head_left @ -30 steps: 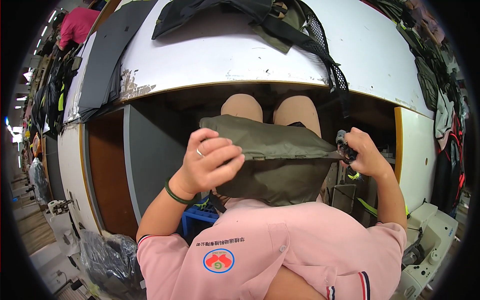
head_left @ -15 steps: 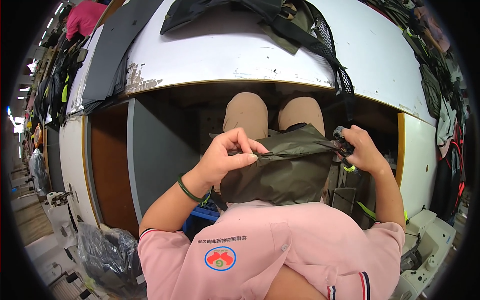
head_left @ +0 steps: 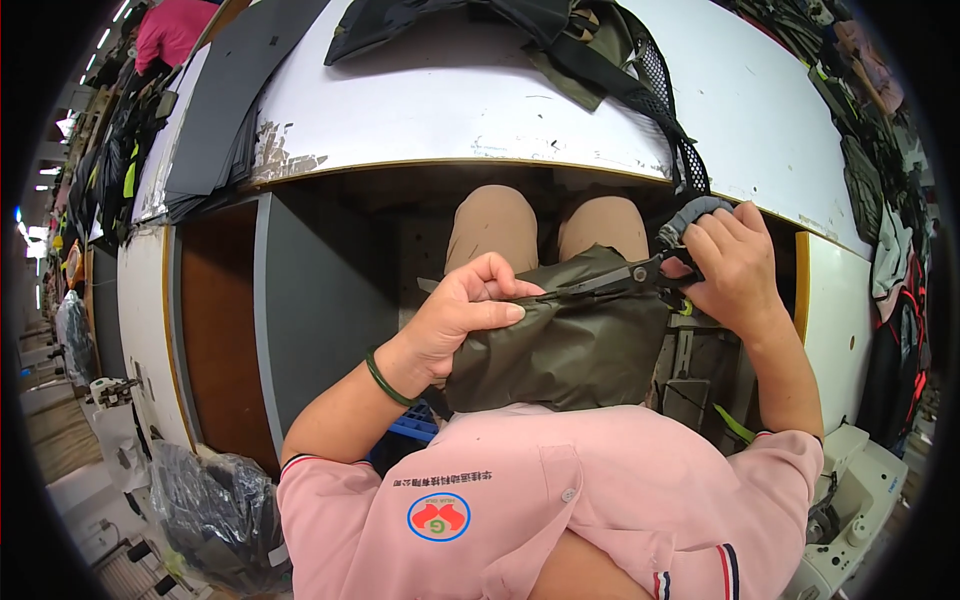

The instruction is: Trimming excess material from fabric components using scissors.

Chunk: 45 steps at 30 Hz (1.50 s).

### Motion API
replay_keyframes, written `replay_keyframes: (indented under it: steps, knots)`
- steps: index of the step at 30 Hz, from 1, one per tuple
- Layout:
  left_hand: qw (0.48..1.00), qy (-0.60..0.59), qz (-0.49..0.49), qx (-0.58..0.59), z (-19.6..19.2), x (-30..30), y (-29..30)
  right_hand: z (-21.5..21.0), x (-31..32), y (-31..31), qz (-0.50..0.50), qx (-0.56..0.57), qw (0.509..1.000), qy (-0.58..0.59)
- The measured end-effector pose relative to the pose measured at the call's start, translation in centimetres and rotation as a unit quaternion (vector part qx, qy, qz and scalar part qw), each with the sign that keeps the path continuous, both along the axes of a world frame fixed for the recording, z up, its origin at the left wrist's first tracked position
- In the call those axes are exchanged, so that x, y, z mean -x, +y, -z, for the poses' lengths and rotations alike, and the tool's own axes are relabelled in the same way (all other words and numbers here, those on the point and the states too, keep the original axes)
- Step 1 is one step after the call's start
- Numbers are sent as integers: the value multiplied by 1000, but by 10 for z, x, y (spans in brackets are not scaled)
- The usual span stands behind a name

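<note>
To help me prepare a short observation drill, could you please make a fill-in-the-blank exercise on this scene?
1. The right hand holds a pair of ____ at the olive cloth.
2. The left hand pinches the cloth, and a ____ bangle circles that wrist.
3. The large white sewing machine stands beside the ____ sleeve of the pink shirt.

Missing words: scissors; green; right.

The left hand (head_left: 460, 320) pinches olive-green fabric (head_left: 570, 355); the right hand (head_left: 732, 268) grips scissors (head_left: 618, 281) against it. Black mesh (head_left: 659, 92) hangs over the white tabletop's (head_left: 430, 120) edge.
</note>
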State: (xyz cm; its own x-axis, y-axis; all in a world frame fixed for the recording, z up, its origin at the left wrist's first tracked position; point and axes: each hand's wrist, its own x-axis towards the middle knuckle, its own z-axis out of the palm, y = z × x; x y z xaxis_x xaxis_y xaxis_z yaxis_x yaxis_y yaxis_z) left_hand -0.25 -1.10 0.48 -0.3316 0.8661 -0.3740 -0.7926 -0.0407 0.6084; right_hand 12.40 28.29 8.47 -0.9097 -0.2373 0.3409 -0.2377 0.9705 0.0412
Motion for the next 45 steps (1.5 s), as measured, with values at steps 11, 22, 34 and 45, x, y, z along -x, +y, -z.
replay_keyframes:
  steps: [11, 22, 34, 45]
  knots:
    - [1000, 3, 16, 9, 1, -1, 2, -9, 6, -1, -34, -85, 996, -6]
    - [1000, -4, 21, -1, 2, -1, 6, -1, 5, -4, -32, -61, 998, -12]
    - [999, 38, 23, 23, -2, -3, 5, 2, 4, -9, -9, -65, 998, -12]
    - [999, 38, 18, 29, 0, -3, 4, -4, 2, -1, 55, 155, 950, -266]
